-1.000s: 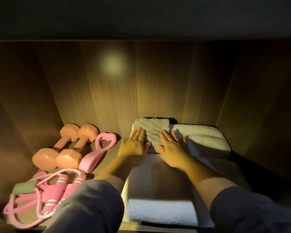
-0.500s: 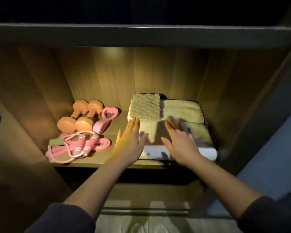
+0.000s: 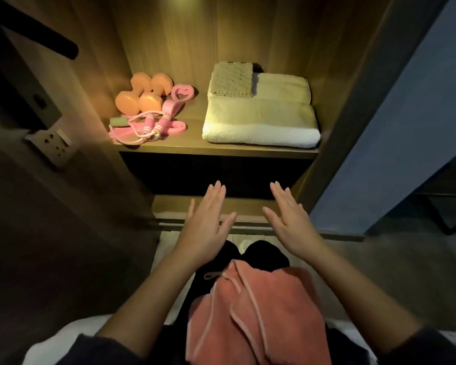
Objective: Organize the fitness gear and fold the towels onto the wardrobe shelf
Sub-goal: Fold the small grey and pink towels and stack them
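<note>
Seemingly done, in the head view we hold our left hand [image 3: 206, 227] and right hand [image 3: 291, 222] flat and empty, fingers straight, below the wardrobe shelf [image 3: 195, 144] at twelve o'clock. It holds gear grouped at eleven o'clock, like with like: dumbbells [image 3: 142, 94], jump rope [image 3: 142, 129], pink band [image 3: 181, 95]. Folded towels [image 3: 261, 119] stack at one o'clock, smallest topmost, likely for steadiness.

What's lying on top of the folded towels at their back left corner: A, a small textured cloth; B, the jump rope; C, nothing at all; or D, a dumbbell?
A: a small textured cloth lies on the back left part of the folded towels, while the dumbbells and jump rope lie apart from them on the left side of the shelf.
</note>
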Demonstrator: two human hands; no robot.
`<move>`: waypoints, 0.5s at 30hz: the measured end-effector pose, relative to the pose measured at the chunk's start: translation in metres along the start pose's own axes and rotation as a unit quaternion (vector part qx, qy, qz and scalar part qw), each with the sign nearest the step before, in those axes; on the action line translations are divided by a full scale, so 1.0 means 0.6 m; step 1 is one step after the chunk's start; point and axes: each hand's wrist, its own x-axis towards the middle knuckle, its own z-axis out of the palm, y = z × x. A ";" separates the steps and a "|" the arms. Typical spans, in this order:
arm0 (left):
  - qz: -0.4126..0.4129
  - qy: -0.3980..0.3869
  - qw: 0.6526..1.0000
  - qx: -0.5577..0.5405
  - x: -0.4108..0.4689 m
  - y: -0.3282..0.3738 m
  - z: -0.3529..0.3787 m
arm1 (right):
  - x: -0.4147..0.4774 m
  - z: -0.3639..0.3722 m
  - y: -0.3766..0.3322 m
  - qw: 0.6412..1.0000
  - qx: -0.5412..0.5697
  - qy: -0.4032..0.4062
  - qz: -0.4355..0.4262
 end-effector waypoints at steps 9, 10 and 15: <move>-0.049 -0.036 0.996 -0.073 -0.118 -0.001 0.060 | -0.120 0.061 0.003 0.997 0.064 -0.038 0.020; -0.055 -0.041 0.995 -0.078 -0.124 -0.001 0.064 | -0.127 0.067 0.005 0.997 0.068 -0.039 0.021; -0.073 -0.094 0.987 -0.111 -0.141 -0.006 0.081 | -0.146 0.098 0.021 0.994 0.060 -0.079 0.036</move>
